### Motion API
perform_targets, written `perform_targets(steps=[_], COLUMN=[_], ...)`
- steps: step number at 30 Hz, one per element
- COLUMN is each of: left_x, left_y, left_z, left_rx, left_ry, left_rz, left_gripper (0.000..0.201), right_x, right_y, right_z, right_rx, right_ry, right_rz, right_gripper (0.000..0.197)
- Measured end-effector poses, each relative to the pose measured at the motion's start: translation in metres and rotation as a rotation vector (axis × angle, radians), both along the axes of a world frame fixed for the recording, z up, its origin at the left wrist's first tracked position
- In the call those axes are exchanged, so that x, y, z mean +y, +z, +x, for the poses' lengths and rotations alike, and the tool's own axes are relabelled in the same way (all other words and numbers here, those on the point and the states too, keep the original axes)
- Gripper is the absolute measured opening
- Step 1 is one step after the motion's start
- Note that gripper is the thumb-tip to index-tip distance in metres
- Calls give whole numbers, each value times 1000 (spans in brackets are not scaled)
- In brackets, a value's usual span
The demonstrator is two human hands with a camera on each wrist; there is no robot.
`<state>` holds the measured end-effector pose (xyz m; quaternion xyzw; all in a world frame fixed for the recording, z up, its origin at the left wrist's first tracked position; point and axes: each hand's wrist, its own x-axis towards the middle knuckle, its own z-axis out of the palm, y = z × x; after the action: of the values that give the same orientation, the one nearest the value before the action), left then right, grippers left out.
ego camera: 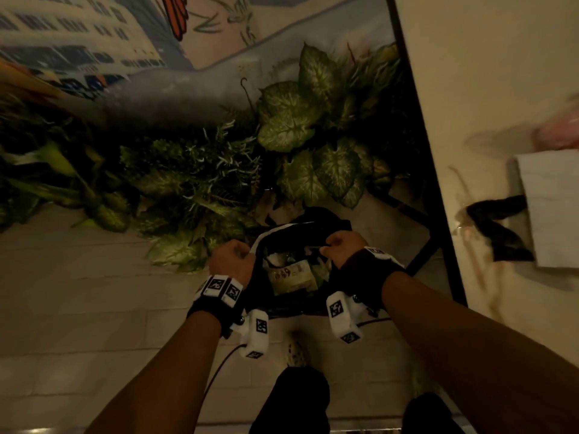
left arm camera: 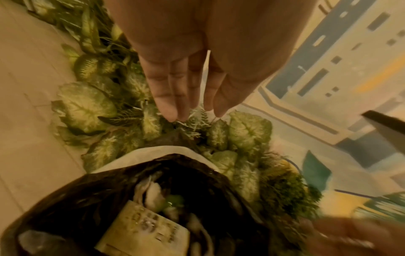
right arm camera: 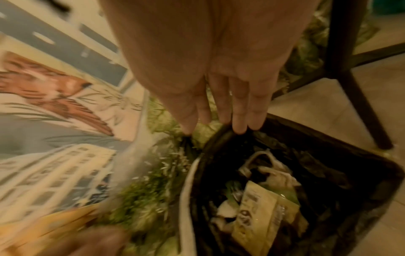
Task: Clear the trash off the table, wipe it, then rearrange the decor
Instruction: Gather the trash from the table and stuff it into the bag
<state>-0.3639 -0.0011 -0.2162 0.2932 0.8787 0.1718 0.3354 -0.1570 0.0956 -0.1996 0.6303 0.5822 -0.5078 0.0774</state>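
both hands, left hand (ego camera: 232, 257) and right hand (ego camera: 344, 247), fingers curled on the black trash bag (ego camera: 313, 225) rim

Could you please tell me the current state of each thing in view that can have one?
trash bag: open, trash inside.
right hand: pinches the bag's rim.
left hand: fingers curled at the bag's edge; grip unclear.
table: smeared with brown streaks, not yet wiped.
white paper: lying on the table.
dark scrap: lying on the table, partly under the paper.
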Motion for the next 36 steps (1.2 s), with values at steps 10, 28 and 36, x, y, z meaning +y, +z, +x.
perform_targets(steps=[10, 28, 36], left_x=[45, 113, 125], left_y=[115, 201, 196], left_z=[86, 305, 331], left_rx=[-27, 210, 345], left_ry=[-321, -810, -885], left_rz=[214, 120, -92], left_gripper=[9, 70, 62], right_x=[-15, 38, 50], right_y=[216, 215, 188], right_z=[82, 316, 292], right_rx=[224, -54, -127], right_ry=[299, -129, -157], right_rz=[289, 446, 325], right_gripper=[34, 63, 109])
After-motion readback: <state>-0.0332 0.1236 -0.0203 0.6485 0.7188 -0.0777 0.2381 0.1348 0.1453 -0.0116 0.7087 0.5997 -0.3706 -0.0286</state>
